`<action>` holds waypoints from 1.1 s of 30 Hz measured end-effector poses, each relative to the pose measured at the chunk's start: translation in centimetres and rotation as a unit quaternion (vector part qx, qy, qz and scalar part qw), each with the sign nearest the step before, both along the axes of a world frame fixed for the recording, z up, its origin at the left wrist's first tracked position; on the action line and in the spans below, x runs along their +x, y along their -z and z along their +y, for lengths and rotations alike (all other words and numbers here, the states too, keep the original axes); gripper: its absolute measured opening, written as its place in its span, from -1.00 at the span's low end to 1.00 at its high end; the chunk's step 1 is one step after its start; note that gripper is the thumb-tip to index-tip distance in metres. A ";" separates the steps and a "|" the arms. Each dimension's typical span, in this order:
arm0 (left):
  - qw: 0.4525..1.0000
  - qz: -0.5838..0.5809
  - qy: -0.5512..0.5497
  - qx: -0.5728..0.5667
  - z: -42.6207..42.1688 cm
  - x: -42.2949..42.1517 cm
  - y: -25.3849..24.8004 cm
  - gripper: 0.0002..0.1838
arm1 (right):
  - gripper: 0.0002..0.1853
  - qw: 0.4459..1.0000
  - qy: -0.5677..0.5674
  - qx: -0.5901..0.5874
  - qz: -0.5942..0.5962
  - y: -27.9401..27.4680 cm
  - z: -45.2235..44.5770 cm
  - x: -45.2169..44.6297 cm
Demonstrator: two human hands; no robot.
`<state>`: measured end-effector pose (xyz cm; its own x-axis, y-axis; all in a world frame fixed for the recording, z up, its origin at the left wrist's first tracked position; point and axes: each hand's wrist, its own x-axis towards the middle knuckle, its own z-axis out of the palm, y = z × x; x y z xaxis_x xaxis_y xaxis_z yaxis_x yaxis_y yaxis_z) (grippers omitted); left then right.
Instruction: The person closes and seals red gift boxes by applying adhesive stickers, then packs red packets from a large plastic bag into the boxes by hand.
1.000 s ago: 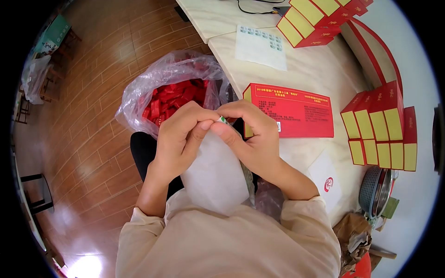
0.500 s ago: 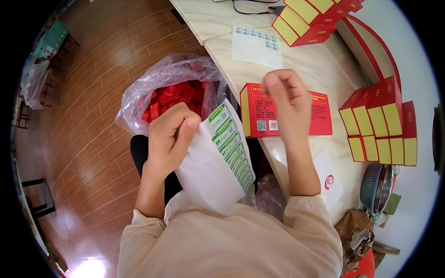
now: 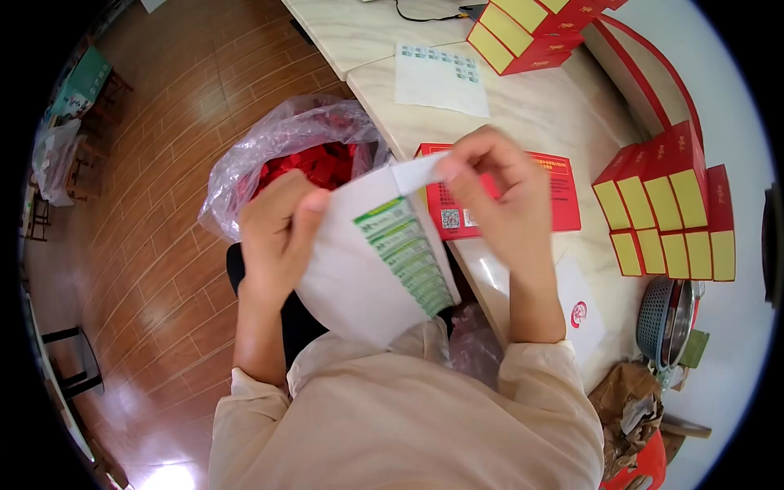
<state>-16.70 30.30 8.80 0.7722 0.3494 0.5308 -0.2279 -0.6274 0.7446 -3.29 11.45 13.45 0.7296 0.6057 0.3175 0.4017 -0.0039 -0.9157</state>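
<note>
A white sheet of green-and-white barcode stickers [image 3: 347,273] is held up over my lap. My left hand [image 3: 278,229] is closed on its upper left edge, thumb on top. With thumb and fingers, my right hand [image 3: 498,188] pinches the end of a white strip at the sheet's upper right corner. I cannot tell whether that strip is still joined to the sheet. Behind my right hand, a red box [image 3: 559,196] with printed text and QR codes lies on the table, partly hidden by the hand and the strip.
A clear plastic bag [image 3: 224,175] of red packets stands left of the marble-look table [image 3: 367,41]. Another sticker sheet [image 3: 437,90] lies on the table. Red-and-yellow boxes [image 3: 674,188] are stacked at the right, near a grey basket [image 3: 653,314]; more boxes [image 3: 514,37] stand at the back.
My right hand has come to the sheet's upper right corner and now pinches a white strip there. The left hand has shifted slightly left, and the sheet has tilted.
</note>
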 end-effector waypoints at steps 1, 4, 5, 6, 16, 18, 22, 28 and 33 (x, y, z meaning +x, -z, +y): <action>1.000 -0.008 -0.017 0.025 0.8 -0.3 0.2 -0.72 | -0.89 0.997 0.026 0.015 0.076 -0.6 -0.5 0.5; 1.000 -0.008 0.019 0.007 1.5 -0.5 -0.2 -0.65 | -0.88 0.995 0.089 0.037 0.013 -0.5 -1.4 2.0; 0.998 -0.008 0.058 -0.003 1.3 -0.4 -0.9 -0.65 | -0.88 0.995 0.091 0.037 0.013 -0.4 -1.3 1.8; 0.996 0.040 0.074 0.023 0.6 -0.5 -1.8 -0.69 | -0.88 0.996 0.070 0.010 -0.053 -0.2 -0.9 1.2; 0.969 0.158 0.153 -0.116 -2.2 -0.1 0.4 -0.74 | -0.77 0.962 -0.112 -0.100 -0.226 0.1 -1.0 -1.2; 0.972 0.114 0.166 -0.122 -2.3 0.4 1.1 -0.74 | -0.76 0.968 -0.096 -0.100 -0.210 0.4 -1.8 -1.1; 0.962 0.154 0.194 -0.117 -2.9 1.7 0.7 -0.75 | -0.73 0.978 -0.035 -0.097 -0.180 0.4 -3.0 -0.5; 0.934 0.185 0.287 -0.104 -4.8 4.2 0.6 -0.72 | -0.87 0.977 -0.098 -0.182 -0.043 1.5 -5.7 1.1; 0.968 0.157 0.192 0.042 -6.1 5.8 2.8 -0.78 | -0.91 0.979 -0.006 -0.205 0.016 3.7 -8.5 3.5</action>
<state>-10.91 24.18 5.96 0.9643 -0.0288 0.2633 -0.2269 -0.6026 0.7651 0.19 2.94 9.75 0.7267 0.6866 0.0227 0.3755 -0.3693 -0.8501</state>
